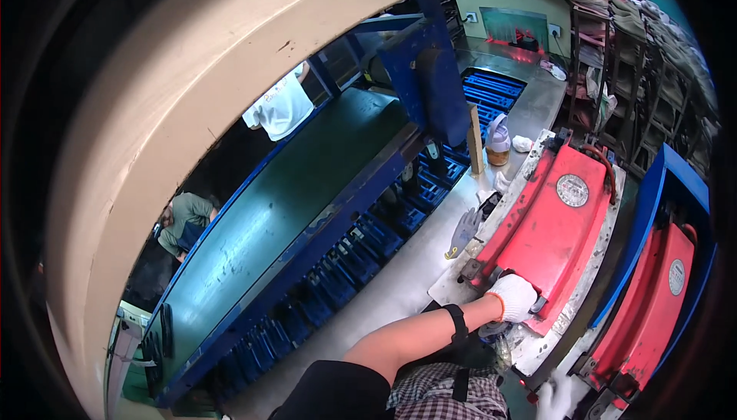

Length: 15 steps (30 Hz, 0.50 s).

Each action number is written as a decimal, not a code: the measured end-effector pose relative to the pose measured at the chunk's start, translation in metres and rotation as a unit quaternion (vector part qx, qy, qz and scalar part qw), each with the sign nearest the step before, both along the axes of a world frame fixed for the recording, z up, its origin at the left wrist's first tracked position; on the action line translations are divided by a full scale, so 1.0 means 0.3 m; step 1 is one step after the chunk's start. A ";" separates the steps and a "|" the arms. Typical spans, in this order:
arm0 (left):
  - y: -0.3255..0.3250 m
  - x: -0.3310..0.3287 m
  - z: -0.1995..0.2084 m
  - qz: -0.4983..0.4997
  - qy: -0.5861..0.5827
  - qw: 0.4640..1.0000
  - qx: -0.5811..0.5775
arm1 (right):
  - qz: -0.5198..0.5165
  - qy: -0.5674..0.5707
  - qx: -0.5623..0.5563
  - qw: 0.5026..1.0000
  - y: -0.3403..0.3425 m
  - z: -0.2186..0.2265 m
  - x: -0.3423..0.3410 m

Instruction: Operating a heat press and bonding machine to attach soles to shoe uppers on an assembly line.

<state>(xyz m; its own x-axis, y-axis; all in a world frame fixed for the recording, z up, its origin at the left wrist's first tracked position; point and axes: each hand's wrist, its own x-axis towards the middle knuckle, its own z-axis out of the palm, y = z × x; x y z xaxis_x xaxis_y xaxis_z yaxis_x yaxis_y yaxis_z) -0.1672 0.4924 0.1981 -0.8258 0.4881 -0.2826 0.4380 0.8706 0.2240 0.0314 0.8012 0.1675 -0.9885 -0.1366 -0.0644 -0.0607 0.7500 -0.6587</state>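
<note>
My left hand [513,297], in a white knitted glove, is at the near end of a red press-like machine [554,216] with a round pale plate on top. Its fingers curl down by a metal part there, and what they hold is hidden. My right hand [559,397], also in a white glove, is smeared by motion at the lower edge. It is nearest the front end of a second red machine [649,297], which stands inside a blue guard [641,228]. A grey shoe-shaped piece [464,232] lies left of the first machine.
A long dark green conveyor belt [284,197] in a blue frame runs along the left, with two people beyond it. A bottle [498,142] of brown liquid stands near a wooden post [474,140]. Racks [614,59] of stacked pieces line the far right. A pale beam [192,74] arches across the upper left.
</note>
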 end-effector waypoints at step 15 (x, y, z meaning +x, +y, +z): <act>-0.016 -0.005 -0.004 -0.016 0.014 1.000 0.023 | 0.136 -0.502 -0.299 0.800 -0.411 -0.122 -0.325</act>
<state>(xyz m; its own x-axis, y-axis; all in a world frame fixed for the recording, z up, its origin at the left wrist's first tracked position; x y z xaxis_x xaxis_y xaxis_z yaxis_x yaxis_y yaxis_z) -0.1685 0.4876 0.1970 -0.8171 0.5263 -0.2354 0.4721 0.8451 0.2508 -0.0661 0.6779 0.1310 -0.4078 -0.6402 -0.6511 0.6171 0.3323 -0.7133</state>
